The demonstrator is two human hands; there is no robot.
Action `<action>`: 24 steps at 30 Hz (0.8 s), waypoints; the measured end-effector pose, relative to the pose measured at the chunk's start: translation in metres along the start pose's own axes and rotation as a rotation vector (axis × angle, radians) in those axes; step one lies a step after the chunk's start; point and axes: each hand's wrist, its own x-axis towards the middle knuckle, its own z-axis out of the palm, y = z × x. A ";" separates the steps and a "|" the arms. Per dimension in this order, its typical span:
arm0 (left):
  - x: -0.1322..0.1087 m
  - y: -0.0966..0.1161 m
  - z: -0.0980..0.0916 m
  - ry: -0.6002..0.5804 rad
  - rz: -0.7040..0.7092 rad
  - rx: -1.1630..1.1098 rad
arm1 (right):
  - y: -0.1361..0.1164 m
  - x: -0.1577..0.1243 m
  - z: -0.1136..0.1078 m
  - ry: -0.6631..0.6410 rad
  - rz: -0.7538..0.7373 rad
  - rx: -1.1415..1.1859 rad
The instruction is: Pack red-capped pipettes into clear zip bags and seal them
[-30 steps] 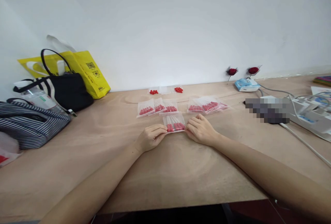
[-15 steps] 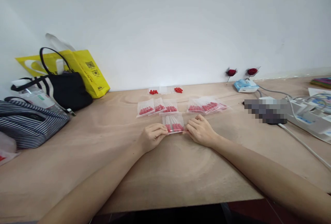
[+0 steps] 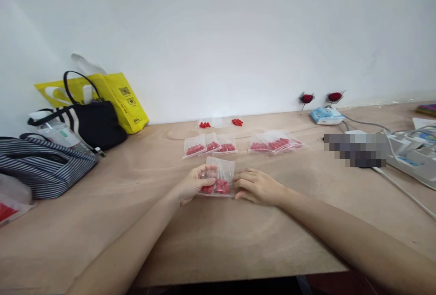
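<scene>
A small clear zip bag with several red capsule-shaped pieces in it lies in front of me. My left hand is closed on its left side, thumb on top, covering some of the pieces. At the right edge of the bag my right hand has its fingers curled in, the tips against the plastic. Just beyond, three similar filled bags overlap on the left. Another overlapping group of filled bags lies to the right.
Loose red pieces lie on clear plastic by the wall. On the left stand a striped bag, a black handbag and a yellow bag. A blue-white packet, cables and a power strip are at right.
The bag between my hands has come nearer to me and slightly left. My left hand has shifted from pinching its lower corner to gripping its left side, thumb on top.
</scene>
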 end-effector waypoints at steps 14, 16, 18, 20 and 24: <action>0.080 0.002 -0.119 0.729 0.206 0.194 | 0.090 -0.049 -0.029 0.108 0.515 -0.333; 0.087 0.002 -0.123 0.756 0.205 0.285 | 0.099 -0.059 -0.032 0.067 0.553 -0.340; 0.090 0.000 -0.123 0.821 0.219 0.380 | 0.104 -0.066 -0.034 0.058 0.589 -0.362; 0.087 -0.003 -0.121 0.915 0.247 0.472 | 0.107 -0.068 -0.033 0.072 0.600 -0.383; 0.070 -0.008 -0.108 1.048 0.311 0.621 | 0.103 -0.060 -0.029 0.065 0.510 -0.440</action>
